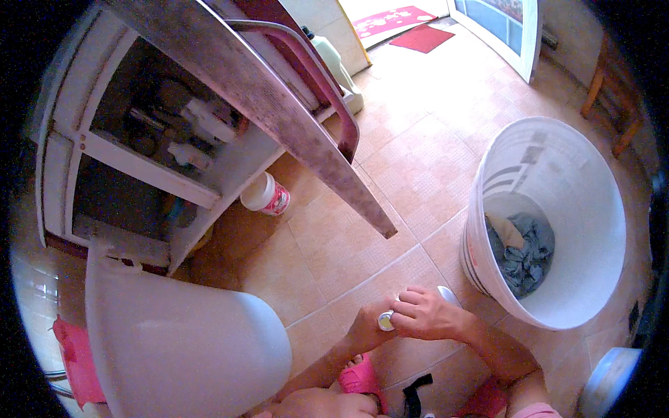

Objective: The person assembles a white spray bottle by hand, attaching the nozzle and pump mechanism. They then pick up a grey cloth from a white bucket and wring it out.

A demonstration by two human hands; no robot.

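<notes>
My left hand [373,326] and my right hand [426,315] meet low in the middle of the head view, over the tiled floor. Both are closed around a small white object [448,296], mostly covered by the fingers. A round white-rimmed end with a yellow-green centre [386,321] shows between the hands. Whether these are two ends of one thing, I cannot tell. To the right stands a large white bucket [589,209] with crumpled dark grey material [531,261] and a beige piece [507,231] at its bottom. A pale, tapered bucket-like container [188,341] is at the left.
A long narrow edge [300,125] juts across the upper middle. Beneath it stands a white cabinet [150,171]. A small white tub [265,195] sits on the floor. Farther off are a pale green jug [333,63], a red mat [423,39] and a glass door [495,28].
</notes>
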